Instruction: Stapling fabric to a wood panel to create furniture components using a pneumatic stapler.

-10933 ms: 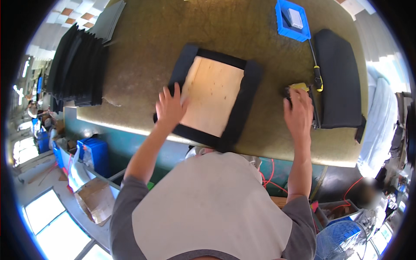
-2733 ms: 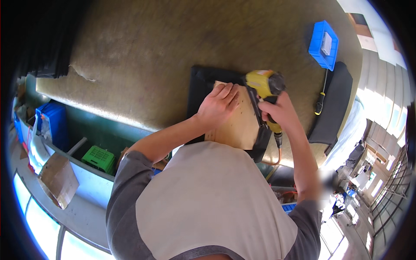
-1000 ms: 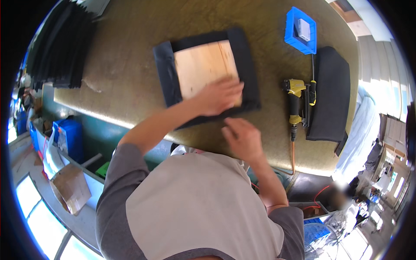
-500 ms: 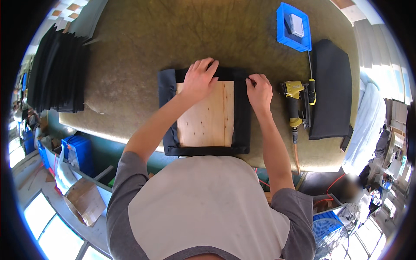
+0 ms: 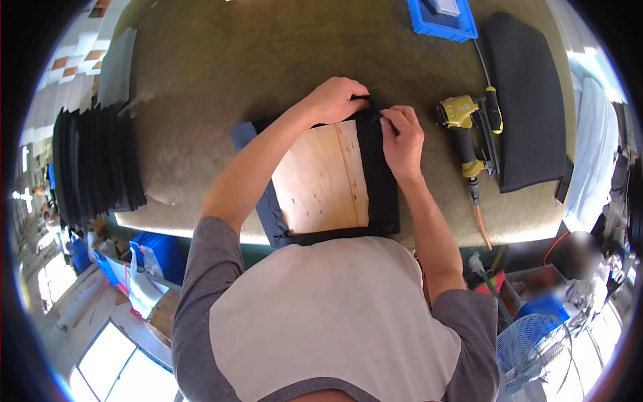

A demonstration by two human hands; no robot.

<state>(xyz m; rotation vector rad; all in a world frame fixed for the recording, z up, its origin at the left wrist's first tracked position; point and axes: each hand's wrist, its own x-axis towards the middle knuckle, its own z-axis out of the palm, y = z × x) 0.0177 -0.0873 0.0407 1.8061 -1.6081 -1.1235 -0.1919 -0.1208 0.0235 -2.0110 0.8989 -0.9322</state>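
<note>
On the table in front of me lies a pale wooden board, its edges wrapped by black fabric folded inward all round. My left hand is closed on the fabric at the far edge, close to the far right corner. At that corner, my right hand pinches the fabric between thumb and fingers. The two hands are a short way apart, with a fold of fabric bunched between them. To the right of the board rests a yellow and black pneumatic staple gun with a hose at its handle end.
A screwdriver lies against the staple gun. Beyond it are a blue tray holding a small box and a dark padded panel. Black sheets stand stacked at the table's left. A fan is at the lower right.
My left hand has moved right along the far edge toward the corner, and its fingers have closed on the fabric. My right hand stays at that corner. The view has shifted and the board appears slightly turned.
</note>
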